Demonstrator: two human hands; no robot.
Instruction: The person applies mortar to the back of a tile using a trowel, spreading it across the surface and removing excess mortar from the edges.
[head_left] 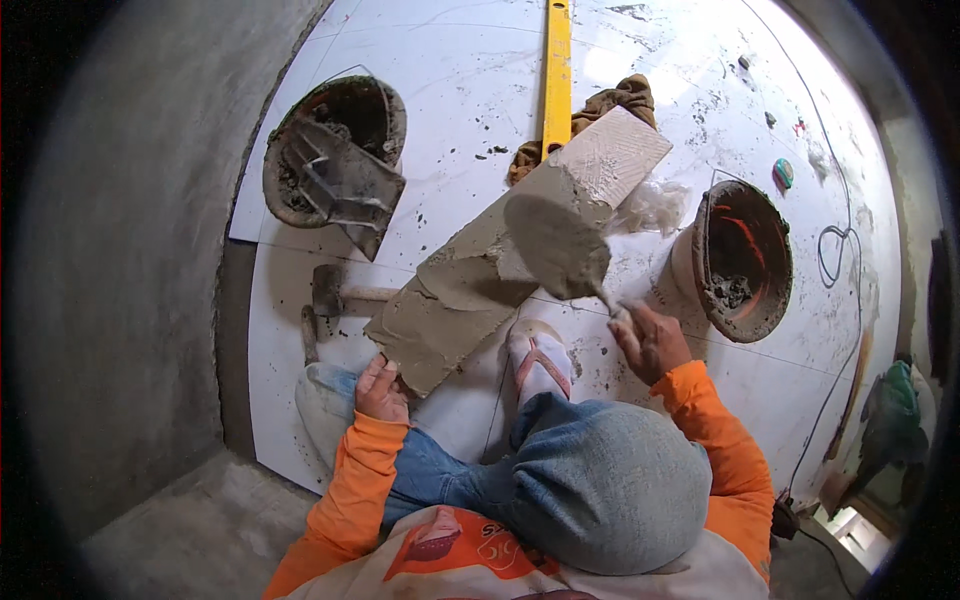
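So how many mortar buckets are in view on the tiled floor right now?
2. One bucket stands at upper left by the grey wall, a notched trowel lying across it. The other bucket is right of the mortar-coated tile. None seems hidden.

Glossy white floor tiles (440,90); wet grey mortar on trowel (555,245).

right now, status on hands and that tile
Left hand grips the near end of the tile. Right hand holds a trowel loaded with mortar over the tile. Hammer lies beside it, bucket to the right.
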